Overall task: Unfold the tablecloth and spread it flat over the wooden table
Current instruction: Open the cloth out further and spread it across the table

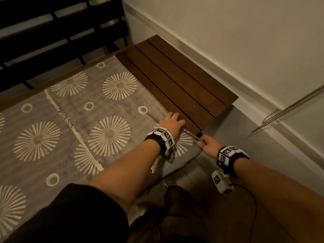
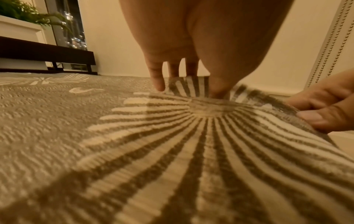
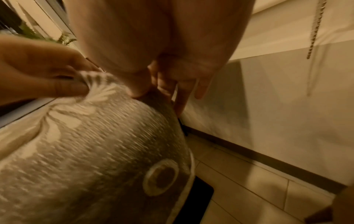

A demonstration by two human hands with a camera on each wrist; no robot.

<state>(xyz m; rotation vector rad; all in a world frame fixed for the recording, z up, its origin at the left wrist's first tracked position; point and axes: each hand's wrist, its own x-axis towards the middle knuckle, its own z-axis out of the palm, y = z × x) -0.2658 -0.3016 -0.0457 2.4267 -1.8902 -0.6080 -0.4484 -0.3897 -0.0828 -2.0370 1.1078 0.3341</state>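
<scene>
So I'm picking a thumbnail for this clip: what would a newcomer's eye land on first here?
First, the grey tablecloth with its big cream sunburst circles, covering the left of the wooden table. Next, the bare dark slats on the right end, by the wall. Then the left hand and right hand meeting at the cloth's near right edge, each with a grip on it.

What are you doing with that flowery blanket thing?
A person is spreading a grey tablecloth with pale sunburst shapes over a wooden table. Both hands hold its right edge near the table's front corner: the left hand grips it on top, and the right hand pinches it just off the table. Most of the table is covered, but the brown slats at the right end are still bare, and one layer still lies folded over another.
</scene>
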